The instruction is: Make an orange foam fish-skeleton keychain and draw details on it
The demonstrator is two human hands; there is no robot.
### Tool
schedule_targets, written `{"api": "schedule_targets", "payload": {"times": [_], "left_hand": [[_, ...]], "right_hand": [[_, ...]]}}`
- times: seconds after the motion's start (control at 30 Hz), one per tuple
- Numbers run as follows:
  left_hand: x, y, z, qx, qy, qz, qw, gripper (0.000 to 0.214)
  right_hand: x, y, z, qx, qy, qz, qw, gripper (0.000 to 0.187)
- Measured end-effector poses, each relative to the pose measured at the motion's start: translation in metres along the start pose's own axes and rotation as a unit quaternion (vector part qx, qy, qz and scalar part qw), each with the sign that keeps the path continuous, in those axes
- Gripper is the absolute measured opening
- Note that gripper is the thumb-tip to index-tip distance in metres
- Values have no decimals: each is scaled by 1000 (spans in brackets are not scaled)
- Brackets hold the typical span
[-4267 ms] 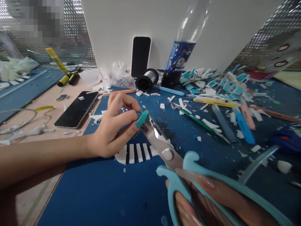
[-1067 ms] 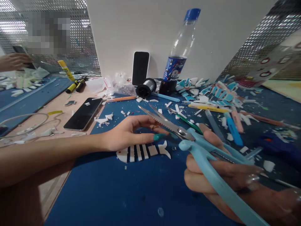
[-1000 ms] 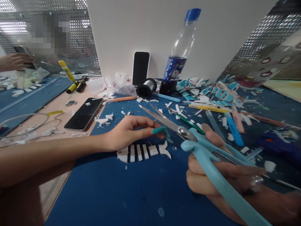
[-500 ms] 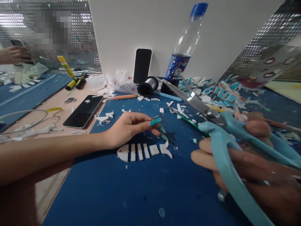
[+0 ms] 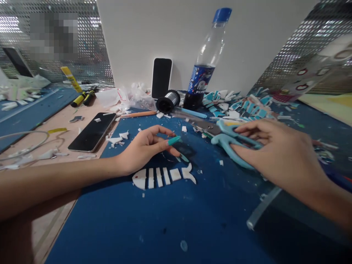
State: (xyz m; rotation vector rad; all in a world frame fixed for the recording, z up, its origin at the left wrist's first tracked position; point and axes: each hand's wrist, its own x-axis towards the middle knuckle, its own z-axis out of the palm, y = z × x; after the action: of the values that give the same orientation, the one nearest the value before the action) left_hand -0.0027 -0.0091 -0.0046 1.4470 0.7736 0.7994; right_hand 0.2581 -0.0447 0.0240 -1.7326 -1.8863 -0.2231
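Observation:
My left hand (image 5: 150, 148) rests on the blue mat (image 5: 154, 227), thumb and fingers drawn close together; whatever is between the fingertips is too small to make out. Just below it lies a white fish shape (image 5: 140, 179), made of a head with a red eye, narrow strips and a tail (image 5: 189, 173), laid in a row with gaps. On the right, my right hand (image 5: 277, 146) grips light-blue-handled scissors (image 5: 229, 141) low over the mat. Their blades point left toward the spool and look closed, though blurred.
Behind stand a cola bottle (image 5: 202, 75), a propped phone (image 5: 161, 78) and a black wire spool (image 5: 168, 101). White and blue scraps (image 5: 244, 106) pile at the back right. Another phone (image 5: 92, 132) lies left. A clear glue stick (image 5: 262, 209) sits near my right forearm.
My right hand has carried the scissors down and away from me, from close to the camera to low over the mat. Their blades have come together. My left hand has barely moved.

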Motion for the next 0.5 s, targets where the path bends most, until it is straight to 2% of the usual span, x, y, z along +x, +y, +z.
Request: {"api": "schedule_targets", "payload": {"times": [0.13,0.3,0.5], "left_hand": [[1,-1,1,-41,7,-1,999,14],[1,-1,2,-40,20,-13,999,20],[3,-5,-2,-53,22,-14,998,19]], "right_hand": [[0,5,9,-44,-15,36,998,21],[1,19,20,-57,42,-3,997,27],[2,28,26,-40,41,-16,998,27]]}}
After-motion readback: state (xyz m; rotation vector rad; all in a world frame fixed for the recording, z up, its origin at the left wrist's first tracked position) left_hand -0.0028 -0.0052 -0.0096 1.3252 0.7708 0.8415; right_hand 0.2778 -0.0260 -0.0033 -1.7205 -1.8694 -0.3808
